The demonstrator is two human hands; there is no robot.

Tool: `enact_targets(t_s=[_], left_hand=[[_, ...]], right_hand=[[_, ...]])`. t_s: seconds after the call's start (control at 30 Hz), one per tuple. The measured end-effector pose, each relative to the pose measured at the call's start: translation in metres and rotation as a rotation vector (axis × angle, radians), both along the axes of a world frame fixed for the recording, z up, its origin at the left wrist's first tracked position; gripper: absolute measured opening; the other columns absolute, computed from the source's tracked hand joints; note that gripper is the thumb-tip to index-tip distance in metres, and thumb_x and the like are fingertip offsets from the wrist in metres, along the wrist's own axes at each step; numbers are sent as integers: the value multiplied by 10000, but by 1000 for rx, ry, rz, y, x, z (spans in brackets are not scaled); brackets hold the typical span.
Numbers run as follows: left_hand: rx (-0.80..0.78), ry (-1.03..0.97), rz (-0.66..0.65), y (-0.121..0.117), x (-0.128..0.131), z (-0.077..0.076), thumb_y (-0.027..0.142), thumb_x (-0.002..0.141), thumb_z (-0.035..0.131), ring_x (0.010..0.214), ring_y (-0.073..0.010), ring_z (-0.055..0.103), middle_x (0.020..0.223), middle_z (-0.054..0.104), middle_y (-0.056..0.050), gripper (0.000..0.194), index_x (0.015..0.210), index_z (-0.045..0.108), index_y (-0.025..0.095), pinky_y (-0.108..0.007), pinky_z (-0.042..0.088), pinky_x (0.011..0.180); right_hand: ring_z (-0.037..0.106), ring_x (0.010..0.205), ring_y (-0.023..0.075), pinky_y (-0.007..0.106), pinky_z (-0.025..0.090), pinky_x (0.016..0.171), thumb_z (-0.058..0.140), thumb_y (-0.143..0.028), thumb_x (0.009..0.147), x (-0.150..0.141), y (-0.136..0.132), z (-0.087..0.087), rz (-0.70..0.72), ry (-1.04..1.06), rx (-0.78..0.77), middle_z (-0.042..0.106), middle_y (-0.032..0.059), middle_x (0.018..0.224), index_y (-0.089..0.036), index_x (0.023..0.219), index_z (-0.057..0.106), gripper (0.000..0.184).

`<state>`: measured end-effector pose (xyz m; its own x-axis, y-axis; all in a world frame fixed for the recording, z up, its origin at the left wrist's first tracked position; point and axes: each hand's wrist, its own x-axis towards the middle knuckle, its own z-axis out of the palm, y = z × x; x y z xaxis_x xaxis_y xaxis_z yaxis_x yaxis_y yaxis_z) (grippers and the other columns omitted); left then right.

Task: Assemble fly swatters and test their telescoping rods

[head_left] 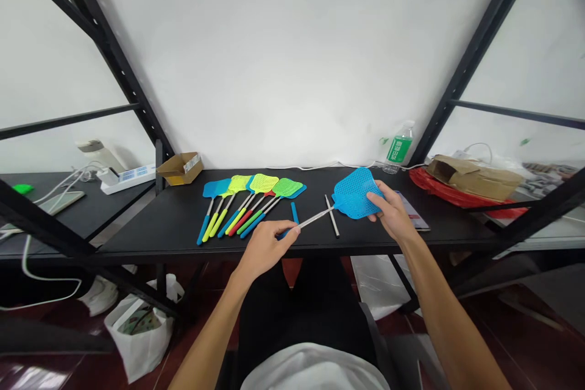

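Observation:
A blue fly swatter [354, 193] with a metal rod is stretched between my two hands above the front of the black desk. My left hand [269, 245] is closed round its blue handle, most of which the fingers hide. At the other end, my right hand [390, 210] pinches the right edge of the perforated head. Under and beside the rod lie a loose blue handle piece [295, 213] and a thin silver rod [332, 217]. To the left, several fly swatters [247, 201] in blue, yellow, green and red lie overlapping in a row, handles towards me.
A small open cardboard box [180, 169] stands at the desk's back left, beside a white power strip [128, 177]. At the back right is a water bottle [398, 149]. Crumpled cardboard on red plastic [439, 189] lies further right. Black metal posts [466, 55] flank the desk.

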<state>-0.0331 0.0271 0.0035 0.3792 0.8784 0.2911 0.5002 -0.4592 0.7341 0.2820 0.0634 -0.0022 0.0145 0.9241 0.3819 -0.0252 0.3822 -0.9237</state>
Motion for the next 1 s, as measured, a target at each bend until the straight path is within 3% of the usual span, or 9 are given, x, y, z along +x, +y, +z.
enact_targets(t_s=[0.2,0.6,1.0], left_hand=[[-42,-8,-58,-1,-2,1,472,958,496,805,-204,635,884,744,-17,392,906,764,191,-258,453,702],[15,19,6,-1,-1,3,445,963,493,828,-208,650,917,763,-23,379,915,768,188,-264,463,734],[40,6,14,-3,-5,13,464,940,495,725,-201,621,779,727,-34,411,884,792,185,-254,452,624]], right_hand=[[435,527,91,196,363,397,655,-410,902,2,-1,0,49,-39,-41,479,-41,699,-222,991,611,212],[429,469,84,213,343,411,605,-426,926,-8,4,-5,-12,-93,3,486,-53,653,-222,975,589,211],[460,490,103,235,388,441,608,-461,928,-13,-6,5,-8,-80,53,484,-52,671,-250,1019,563,234]])
